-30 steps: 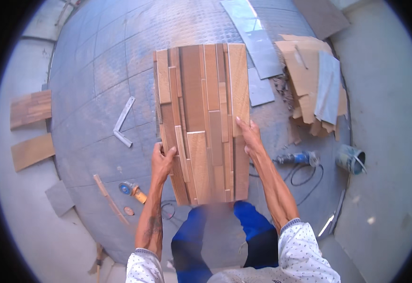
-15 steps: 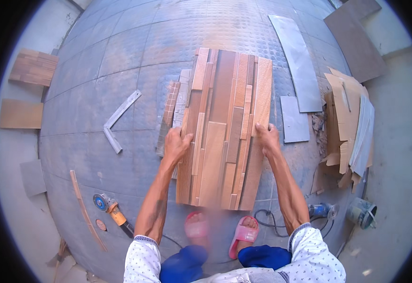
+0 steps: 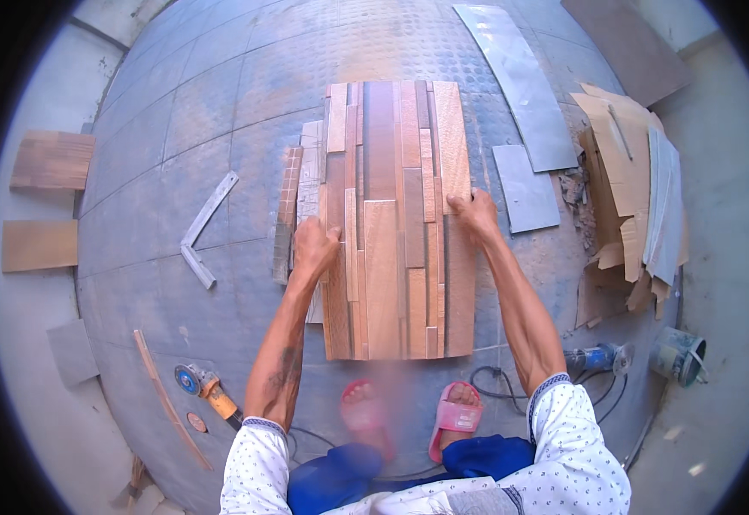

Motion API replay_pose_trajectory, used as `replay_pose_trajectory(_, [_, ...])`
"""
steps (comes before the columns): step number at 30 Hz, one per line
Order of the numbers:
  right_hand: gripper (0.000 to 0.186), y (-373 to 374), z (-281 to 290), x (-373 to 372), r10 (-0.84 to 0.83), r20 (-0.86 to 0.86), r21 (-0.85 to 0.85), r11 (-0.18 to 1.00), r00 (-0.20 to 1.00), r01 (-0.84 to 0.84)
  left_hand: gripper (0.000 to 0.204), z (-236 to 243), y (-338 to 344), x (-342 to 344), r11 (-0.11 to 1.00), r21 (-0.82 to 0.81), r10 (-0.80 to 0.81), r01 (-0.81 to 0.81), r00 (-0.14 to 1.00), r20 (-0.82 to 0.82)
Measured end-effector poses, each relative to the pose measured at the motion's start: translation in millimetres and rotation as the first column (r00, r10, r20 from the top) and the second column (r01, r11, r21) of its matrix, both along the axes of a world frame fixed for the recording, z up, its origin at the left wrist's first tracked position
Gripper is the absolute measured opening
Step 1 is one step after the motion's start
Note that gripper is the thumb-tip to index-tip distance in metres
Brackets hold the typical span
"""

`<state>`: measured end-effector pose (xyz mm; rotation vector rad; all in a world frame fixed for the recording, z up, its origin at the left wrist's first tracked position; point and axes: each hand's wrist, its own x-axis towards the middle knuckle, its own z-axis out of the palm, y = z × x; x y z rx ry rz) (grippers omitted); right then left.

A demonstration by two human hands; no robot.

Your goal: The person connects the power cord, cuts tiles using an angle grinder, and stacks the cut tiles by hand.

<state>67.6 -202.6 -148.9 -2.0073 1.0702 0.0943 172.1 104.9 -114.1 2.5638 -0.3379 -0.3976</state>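
A large rectangular wall tile (image 3: 381, 266) patterned in brown and orange strips lies between my hands, its long sides running away from me. My left hand (image 3: 315, 247) is closed on its left edge, thumb over the face. Opposite and slightly farther off, my right hand (image 3: 478, 215) grips the right edge the same way. Partly hidden beside the tile's left edge are a pale grey textured tile piece (image 3: 308, 176) and a narrow brown one with a grid pattern (image 3: 288, 193). Whether the big tile rests on them I cannot tell.
An L-shaped metal square (image 3: 205, 225) and a yellow angle grinder (image 3: 215, 395) lie left. On the right are grey tile pieces (image 3: 524, 189), torn cardboard (image 3: 619, 172), a blue grinder (image 3: 598, 357) with its cord, and a bucket (image 3: 678, 356). Pink sandals (image 3: 457, 416) are close to the tile's near end.
The tile has turned slightly, so its sides now run straighter away from me. Both hands keep their hold on its edges. The whole view has also shifted a little.
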Motion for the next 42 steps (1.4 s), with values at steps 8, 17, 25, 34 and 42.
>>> replay_pose_trajectory(8, [0.052, 17.1, 59.6, -89.7, 0.155, 0.202, -0.371, 0.926, 0.967, -0.071, 0.041, 45.9, 0.4, -13.9, 0.999, -0.004, 0.031, -0.032, 0.925, 0.379])
replay_pose_trajectory(17, [0.051, 60.7, 58.9, -394.6, -0.943, 0.114, -0.088, 0.304, 0.312, 0.949, 0.036, 9.4, 12.6, -118.7, 0.977, 0.011, -0.211, 0.212, 0.977, -0.017])
replay_pose_trajectory(25, [0.061, -40.9, 14.4, -407.3, -0.988, 0.105, 0.318, 0.138, 0.110, 0.938, 0.035, 50.1, -25.2, -146.6, 0.921, -0.020, -0.372, 0.388, 0.896, 0.242])
replay_pose_trajectory(34, [0.052, -78.8, -27.9, -457.8, -0.950, -0.038, 0.205, 0.296, 0.309, 0.933, 0.042, 67.0, 73.0, -141.5, 0.999, 0.041, -0.007, -0.008, 0.934, 0.356])
replay_pose_trajectory(42, [0.052, -163.8, 26.4, -451.6, -0.765, 0.345, -0.231, 0.492, 0.544, 0.839, 0.048, 43.8, 373.2, -213.7, 0.476, 0.159, 0.824, -0.865, 0.502, 0.262])
